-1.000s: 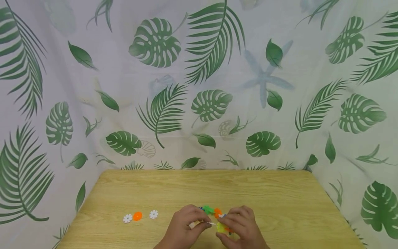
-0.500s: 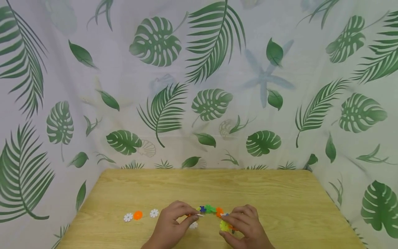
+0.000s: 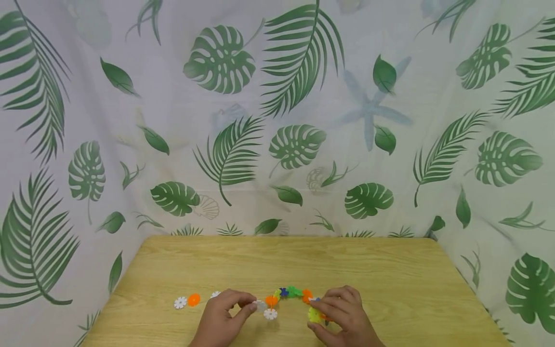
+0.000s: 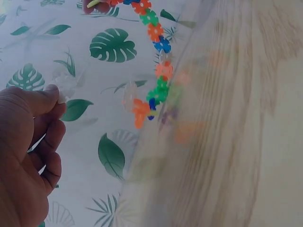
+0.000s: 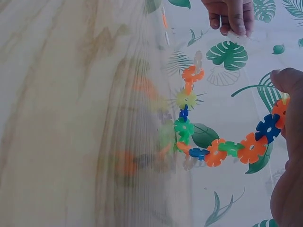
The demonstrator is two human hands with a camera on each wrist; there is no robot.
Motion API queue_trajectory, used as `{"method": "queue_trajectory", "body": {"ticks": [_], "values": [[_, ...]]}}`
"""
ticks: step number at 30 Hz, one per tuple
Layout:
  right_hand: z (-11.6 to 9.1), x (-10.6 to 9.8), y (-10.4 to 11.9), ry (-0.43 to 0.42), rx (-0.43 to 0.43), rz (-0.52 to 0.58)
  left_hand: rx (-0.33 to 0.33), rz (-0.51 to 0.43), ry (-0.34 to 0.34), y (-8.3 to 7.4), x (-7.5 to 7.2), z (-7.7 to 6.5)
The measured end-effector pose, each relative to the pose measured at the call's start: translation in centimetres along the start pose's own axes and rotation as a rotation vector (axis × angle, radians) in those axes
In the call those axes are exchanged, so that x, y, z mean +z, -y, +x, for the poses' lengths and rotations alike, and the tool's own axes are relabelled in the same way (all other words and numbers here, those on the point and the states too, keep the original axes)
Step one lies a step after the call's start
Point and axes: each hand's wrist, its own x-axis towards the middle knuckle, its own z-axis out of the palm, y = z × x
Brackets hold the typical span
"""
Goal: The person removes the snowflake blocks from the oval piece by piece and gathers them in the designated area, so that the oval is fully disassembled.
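My left hand (image 3: 223,318) pinches a white snowflake disc (image 3: 260,305) between thumb and forefinger, just left of the chain's end. In the left wrist view that white disc (image 4: 65,88) shows pale and blurred at the fingertips. A chain of notched snowflake discs (image 3: 292,291) in orange, green, blue, yellow and white curves between the hands. At its left end hangs a white disc (image 3: 270,314) below an orange disc (image 3: 271,300). My right hand (image 3: 344,313) holds the other end, near a yellow disc (image 3: 314,315); its fingers hide part of the chain.
Left of the hands lie a loose white disc (image 3: 180,302), an orange disc (image 3: 193,300) and another white disc (image 3: 215,294), partly covered by my left hand. The wooden table (image 3: 373,260) meets a leaf-patterned cloth (image 3: 321,96) at the back.
My left hand has moved left with its white disc, away from the right hand. More of the chain's left end now shows. The right hand has shifted only slightly.
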Motion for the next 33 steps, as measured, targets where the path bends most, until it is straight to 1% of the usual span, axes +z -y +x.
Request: {"method": "queue_trajectory", "body": {"ticks": [6, 10, 15, 18, 20, 24, 28, 33], "values": [[0.0, -0.1, 0.0, 0.004, 0.009, -0.002, -0.128, 0.031, -0.001, 0.9, -0.9, -0.7], [0.0, -0.2, 0.1, 0.013, 0.030, 0.005, -0.193, 0.067, 0.009, 1.8, -1.4, -1.2], [0.0, -0.3, 0.2, 0.012, 0.027, 0.019, -0.272, 0.097, 0.052, 3.2, -2.1, -1.9], [0.0, -0.3, 0.3, 0.009, 0.017, 0.023, -0.322, 0.145, 0.081, 3.9, -2.5, -2.2], [0.1, -0.3, 0.3, 0.007, 0.012, 0.021, -0.340, 0.190, 0.081, 4.3, -2.7, -2.4], [0.1, -0.2, 0.3, 0.002, 0.003, 0.019, -0.362, 0.261, 0.056, 4.8, -3.0, -2.5], [0.2, -0.2, 0.4, 0.000, -0.001, 0.022, -0.392, 0.290, 0.045, 4.8, -3.2, -2.4], [0.3, -0.2, 0.4, -0.003, -0.015, 0.025, -0.434, 0.335, 0.057, 4.8, -3.5, -2.2]]}}
